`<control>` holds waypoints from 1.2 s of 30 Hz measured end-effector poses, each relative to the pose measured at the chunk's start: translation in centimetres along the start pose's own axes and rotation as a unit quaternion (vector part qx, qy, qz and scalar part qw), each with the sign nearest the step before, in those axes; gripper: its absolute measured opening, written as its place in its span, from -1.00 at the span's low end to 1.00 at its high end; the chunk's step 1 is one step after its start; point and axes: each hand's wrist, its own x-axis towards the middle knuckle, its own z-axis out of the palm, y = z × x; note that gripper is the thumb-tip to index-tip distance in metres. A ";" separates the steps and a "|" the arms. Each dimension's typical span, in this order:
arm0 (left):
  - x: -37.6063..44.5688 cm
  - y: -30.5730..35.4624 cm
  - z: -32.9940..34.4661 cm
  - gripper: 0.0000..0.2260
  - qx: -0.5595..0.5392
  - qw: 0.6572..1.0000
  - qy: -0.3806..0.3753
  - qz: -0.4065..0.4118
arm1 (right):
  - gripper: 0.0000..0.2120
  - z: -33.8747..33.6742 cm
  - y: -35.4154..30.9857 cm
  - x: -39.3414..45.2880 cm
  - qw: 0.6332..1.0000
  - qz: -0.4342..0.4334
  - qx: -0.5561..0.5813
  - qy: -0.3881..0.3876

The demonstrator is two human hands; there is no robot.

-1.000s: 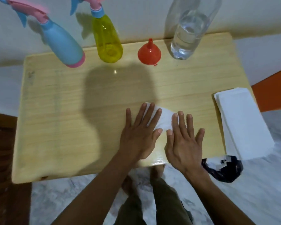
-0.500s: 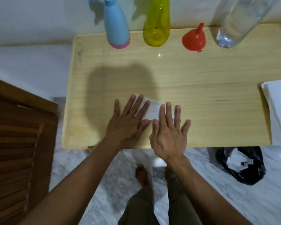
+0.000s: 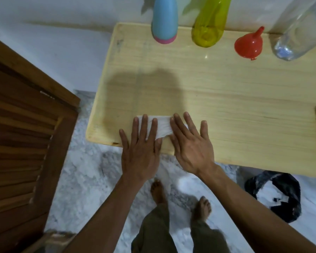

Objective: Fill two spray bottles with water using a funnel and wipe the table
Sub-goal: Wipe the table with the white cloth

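While my left hand (image 3: 140, 154) and right hand (image 3: 192, 147) lie flat with fingers spread, both press the white cloth (image 3: 162, 126) onto the tabletop (image 3: 244, 110) near its front-left edge; blue bottle (image 3: 164, 21), yellow bottle (image 3: 208, 28), red funnel (image 3: 248, 45) line the back.

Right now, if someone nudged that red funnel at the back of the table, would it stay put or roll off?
The funnel rests wide mouth down with its spout up, so a light nudge would likely slide it, not roll it. It looks like thin plastic, probably very light and easy to knock over. Once tipped on its side, its cone shape would likely roll in a curve toward the clear bottle.
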 end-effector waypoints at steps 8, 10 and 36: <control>-2.6 7.5 1.7 -0.50 -0.025 0.998 0.028 -0.046 | -0.48 -1.5 7.0 -3.7 0.997 -0.079 -0.023 -0.005; -3.0 9.9 2.0 -0.50 -0.031 0.998 0.030 -0.041 | -0.47 -2.1 9.2 -4.9 0.996 -0.082 -0.035 -0.018; -6.5 28.9 3.1 -0.68 -0.138 0.978 0.086 0.127 | -0.80 -6.8 23.1 -21.8 0.975 0.048 0.054 0.209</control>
